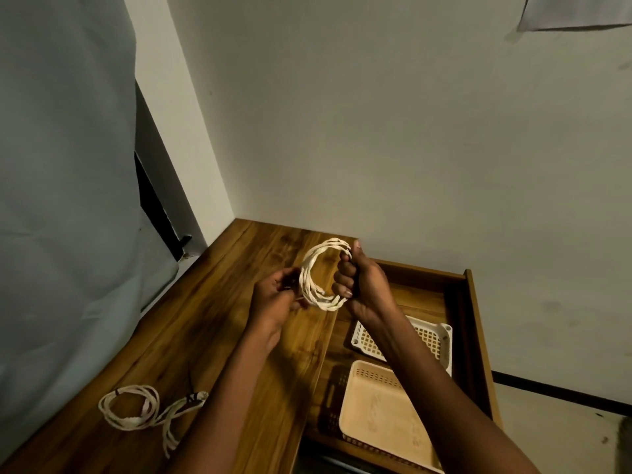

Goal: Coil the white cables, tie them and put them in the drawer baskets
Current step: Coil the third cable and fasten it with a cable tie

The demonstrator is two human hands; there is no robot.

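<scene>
Dim, warm indoor light with soft shadows under the forearms on the wooden desk (212, 323); wide-angle bending at the edges, slight softness throughout.

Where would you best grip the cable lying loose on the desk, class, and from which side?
Probably from above, pinching the bunched strands of the loose cable on the loop's near edge. The loop lies flat on the wooden desk, its tail trailing right, so that side keeps the coil together.

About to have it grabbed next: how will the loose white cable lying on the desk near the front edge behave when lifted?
The cable on the desk is probably floppy: its loops lie slack and uneven. Its free tails trail toward the edge, so they will likely dangle and uncoil. It looks thin, so probably light.
</scene>
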